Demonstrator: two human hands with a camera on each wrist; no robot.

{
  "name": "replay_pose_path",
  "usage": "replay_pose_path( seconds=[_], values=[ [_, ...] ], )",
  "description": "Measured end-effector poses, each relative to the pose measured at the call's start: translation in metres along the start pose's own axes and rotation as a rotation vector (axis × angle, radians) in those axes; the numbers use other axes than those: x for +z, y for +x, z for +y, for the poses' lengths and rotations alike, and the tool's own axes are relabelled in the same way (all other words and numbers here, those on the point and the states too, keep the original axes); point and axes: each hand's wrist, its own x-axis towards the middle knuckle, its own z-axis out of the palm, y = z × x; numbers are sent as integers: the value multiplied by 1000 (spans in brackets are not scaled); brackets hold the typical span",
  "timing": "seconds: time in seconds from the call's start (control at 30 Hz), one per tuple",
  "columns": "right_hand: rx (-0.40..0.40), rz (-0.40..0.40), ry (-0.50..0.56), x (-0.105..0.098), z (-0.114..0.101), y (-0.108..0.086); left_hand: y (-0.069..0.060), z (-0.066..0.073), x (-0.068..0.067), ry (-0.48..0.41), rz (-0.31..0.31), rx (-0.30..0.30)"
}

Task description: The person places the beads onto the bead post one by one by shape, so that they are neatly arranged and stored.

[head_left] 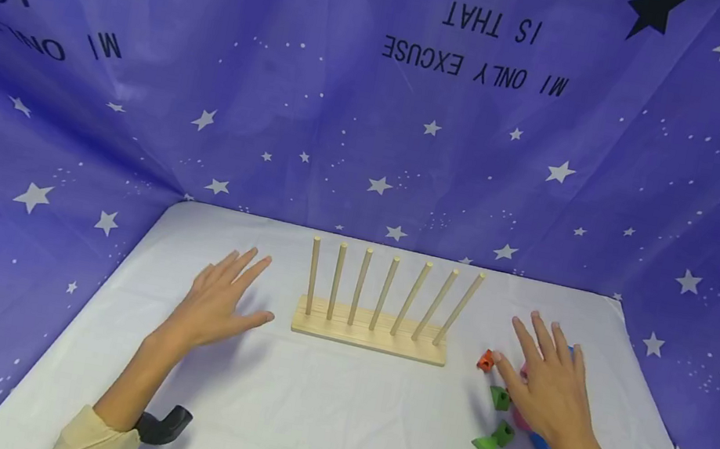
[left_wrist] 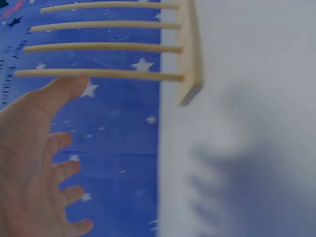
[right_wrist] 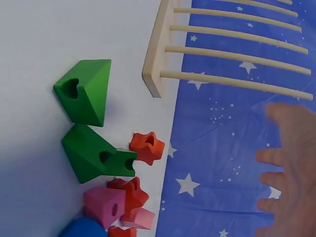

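Note:
A wooden rack (head_left: 369, 341) with several upright pegs stands on the white table between the hands. My left hand (head_left: 213, 307), fingers spread, hovers left of the rack and holds nothing; in the left wrist view its thumb overlaps the nearest peg (left_wrist: 98, 73), contact unclear. My right hand (head_left: 550, 387) is spread above a group of blocks and holds nothing. Under and beside it lie an orange star block (head_left: 486, 361), green blocks (head_left: 500, 398) and a blue piece (head_left: 541, 445). The right wrist view shows a pink block (right_wrist: 104, 206) and a red star block (right_wrist: 133, 196), both with holes.
A purple-blue cloth (head_left: 360, 137) with stars and lettering hangs behind and beside the white table (head_left: 312, 423). Black straps or mounts show at both wrists, the left one (head_left: 165, 426) below a beige sleeve (head_left: 95, 441).

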Motion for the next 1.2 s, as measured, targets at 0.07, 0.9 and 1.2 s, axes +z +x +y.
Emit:
replay_pose_path(
  seconds=[0.07, 0.9, 1.2],
  values=[
    [-5, 20, 37, 2, 3, -1, 5, -4, 14, -125, -47, 8],
    [393, -32, 220, 43, 125, -5, 45, -18, 81, -327, -246, -7],
    [396, -137, 132, 60, 159, -4, 48, -21, 84, -369, -268, -27]
  ],
)
